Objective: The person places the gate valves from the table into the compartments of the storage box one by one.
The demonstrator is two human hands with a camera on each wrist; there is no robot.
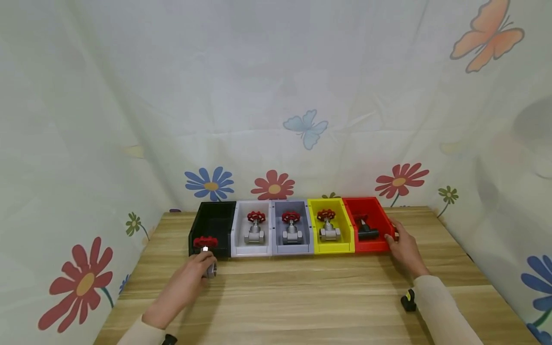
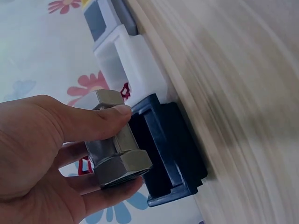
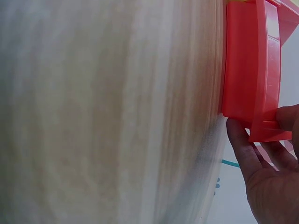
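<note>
My left hand (image 1: 189,280) grips a metal gate valve (image 2: 122,164) by its hexagonal-ended body, thumb across it and fingers beneath. The valve's red handwheel (image 1: 205,242) overlaps the front of the black bin (image 1: 220,209) in the head view. At the other end of the row, my right hand (image 1: 405,250) holds the side wall of the red bin (image 3: 243,60), thumb over the rim and fingers against the outside. A black valve-like fitting (image 1: 368,233) with a red part lies inside that bin.
Between the end bins stand a white bin (image 1: 251,252), a grey bin (image 1: 292,249) and a yellow bin (image 1: 334,247), each holding a red-wheeled valve. All line the back of the wooden table (image 1: 293,297), before a flower-and-butterfly printed sheet (image 1: 241,96).
</note>
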